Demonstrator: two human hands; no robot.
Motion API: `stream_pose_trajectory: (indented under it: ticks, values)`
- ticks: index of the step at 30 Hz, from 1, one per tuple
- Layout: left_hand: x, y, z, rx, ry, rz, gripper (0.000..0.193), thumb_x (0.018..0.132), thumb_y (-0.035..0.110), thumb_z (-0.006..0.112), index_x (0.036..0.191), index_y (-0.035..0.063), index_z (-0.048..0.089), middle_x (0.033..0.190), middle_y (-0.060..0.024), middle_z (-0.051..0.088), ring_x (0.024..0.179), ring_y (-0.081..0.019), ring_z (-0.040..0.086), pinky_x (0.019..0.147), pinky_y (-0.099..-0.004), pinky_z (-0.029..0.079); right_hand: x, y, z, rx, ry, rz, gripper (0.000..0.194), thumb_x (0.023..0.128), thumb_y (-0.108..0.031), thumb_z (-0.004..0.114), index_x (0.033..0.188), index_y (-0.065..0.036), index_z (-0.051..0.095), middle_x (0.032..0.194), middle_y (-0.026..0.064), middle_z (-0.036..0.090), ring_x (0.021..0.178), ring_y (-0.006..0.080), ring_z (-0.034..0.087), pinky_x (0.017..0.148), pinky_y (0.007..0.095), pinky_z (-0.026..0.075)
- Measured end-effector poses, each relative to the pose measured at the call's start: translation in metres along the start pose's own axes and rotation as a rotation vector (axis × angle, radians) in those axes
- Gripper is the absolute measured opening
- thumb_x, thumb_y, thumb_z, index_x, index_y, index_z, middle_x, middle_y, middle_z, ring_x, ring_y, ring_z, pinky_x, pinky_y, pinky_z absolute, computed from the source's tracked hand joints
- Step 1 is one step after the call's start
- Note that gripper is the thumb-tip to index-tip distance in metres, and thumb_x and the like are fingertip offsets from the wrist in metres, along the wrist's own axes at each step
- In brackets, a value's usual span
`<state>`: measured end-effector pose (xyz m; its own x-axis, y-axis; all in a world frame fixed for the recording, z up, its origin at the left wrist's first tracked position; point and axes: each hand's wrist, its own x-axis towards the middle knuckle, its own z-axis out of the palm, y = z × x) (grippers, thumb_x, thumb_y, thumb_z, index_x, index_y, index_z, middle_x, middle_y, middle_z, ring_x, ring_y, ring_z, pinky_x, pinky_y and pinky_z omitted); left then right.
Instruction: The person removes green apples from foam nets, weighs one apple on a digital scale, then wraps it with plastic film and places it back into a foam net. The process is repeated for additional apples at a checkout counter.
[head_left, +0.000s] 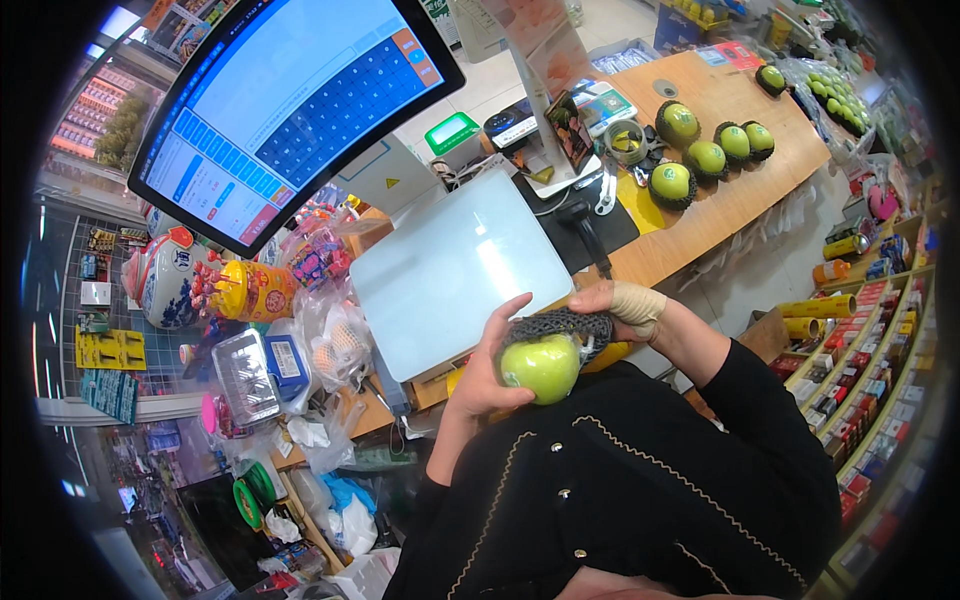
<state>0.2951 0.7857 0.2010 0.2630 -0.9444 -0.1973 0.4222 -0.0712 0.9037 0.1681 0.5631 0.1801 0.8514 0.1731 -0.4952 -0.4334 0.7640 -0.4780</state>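
Observation:
A plastic-wrapped green apple (541, 367) lies in my left hand (480, 367), with the thumb across its front and the fingers behind it. My right hand (619, 306), which has a tan bandage round the wrist, grips a dark foam net (562, 324) along the apple's upper side. The net covers only that side; part of it is hidden by the fingers. Just beyond both hands is the pale flat plate of a counter scale (465, 262). More green apples, several in dark foam nets, stand on the wooden counter (780, 165), among them a netted apple (673, 185).
A touch screen (300, 97) rises beyond the scale. A handheld scanner (585, 232) lies on a black mat to its right. Left are a yellow lollipop tub (255, 290), a bag of netted fruit (339, 345) and a clear plastic box (246, 376). Shelves of small boxes (862, 390) stand far right.

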Motion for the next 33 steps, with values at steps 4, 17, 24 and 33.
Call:
stream_pose_trajectory:
  ticks: [4,17,24,33]
  values:
    - [0.003,0.000,0.004,0.048,0.069,-0.039,0.115,0.059,0.023,0.089,0.156,0.0081,0.028,0.131,-0.0125,0.053,0.122,-0.0230,0.053,0.107,-0.0343,0.040,-0.002,-0.002,0.010,0.040,-0.099,-0.309,0.019,0.094,-0.025,0.071,0.099,-0.007,0.065,0.095,-0.0001,0.067,0.088,0.0090,0.060,0.085,0.0249,0.046]
    - [0.008,-0.004,0.005,-0.064,0.270,0.098,0.103,0.064,0.021,0.088,0.151,0.0068,0.034,0.129,-0.0123,0.056,0.120,-0.0236,0.057,0.104,-0.0364,0.047,-0.006,0.035,0.000,-0.184,-0.093,-0.471,0.040,0.091,-0.025,0.073,0.122,-0.001,0.064,0.104,0.0043,0.069,0.095,0.0123,0.063,0.085,0.0287,0.050]
    - [0.009,-0.008,0.004,-0.140,0.323,0.101,0.097,0.066,0.018,0.086,0.148,0.0045,0.037,0.128,-0.0120,0.056,0.119,-0.0233,0.058,0.103,-0.0366,0.048,-0.003,0.041,-0.010,-0.125,-0.268,-0.241,0.046,0.094,-0.027,0.069,0.130,0.000,0.060,0.112,0.0069,0.069,0.107,0.0155,0.062,0.097,0.0343,0.047]
    - [0.010,-0.014,0.006,-0.232,0.416,0.158,0.087,0.070,0.012,0.081,0.145,0.0038,0.038,0.128,-0.0104,0.056,0.118,-0.0224,0.058,0.103,-0.0365,0.048,0.006,0.049,-0.007,-0.202,-0.287,-0.281,0.041,0.097,-0.022,0.064,0.133,-0.001,0.062,0.126,0.0076,0.067,0.118,0.0160,0.060,0.106,0.0342,0.044]
